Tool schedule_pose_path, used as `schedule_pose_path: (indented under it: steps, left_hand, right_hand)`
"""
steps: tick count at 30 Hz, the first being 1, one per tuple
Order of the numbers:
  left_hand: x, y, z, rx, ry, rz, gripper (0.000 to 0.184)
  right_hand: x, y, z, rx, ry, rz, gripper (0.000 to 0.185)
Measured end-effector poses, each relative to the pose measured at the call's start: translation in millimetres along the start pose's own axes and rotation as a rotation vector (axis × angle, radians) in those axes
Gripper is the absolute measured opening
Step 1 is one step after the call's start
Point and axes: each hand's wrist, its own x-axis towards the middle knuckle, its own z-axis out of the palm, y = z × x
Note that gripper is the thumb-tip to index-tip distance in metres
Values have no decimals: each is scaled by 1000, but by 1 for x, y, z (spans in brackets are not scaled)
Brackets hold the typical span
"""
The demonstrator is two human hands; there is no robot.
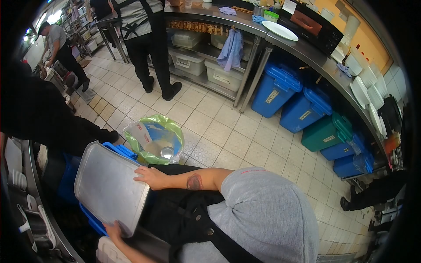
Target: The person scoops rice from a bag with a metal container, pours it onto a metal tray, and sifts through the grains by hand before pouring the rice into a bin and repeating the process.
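A metal baking tray (112, 188) is held by its edges in front of my body, above a blue plastic bin (120, 151) that it partly hides. My right hand (151, 177) grips the tray's upper right edge, fingers over the rim. At the near lower edge, my left hand (114, 230) is closed around the tray's rim; some of its fingers are hidden. Just beyond the tray stands a round bin with a green liner (175, 127), holding clear plastic and a shiny round metal item (166, 152). A pale plastic lid (109, 250) lies below my left hand.
A person in dark trousers (151, 57) stands at the steel counter (197, 15); another person in black (39, 114) is close on the left. Lidded blue bins (276, 90) and a green bin (326, 131) line the right-hand counter. White dishes (359, 92) and a microwave (307, 26) sit above.
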Motion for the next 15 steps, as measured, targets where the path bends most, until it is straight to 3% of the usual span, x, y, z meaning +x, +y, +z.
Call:
schedule_pose_path:
  steps: [15]
  left_hand:
    - [3,-9,4,2,36,71,86]
  right_hand:
    - [0,0,-2,-7,10,-9,75]
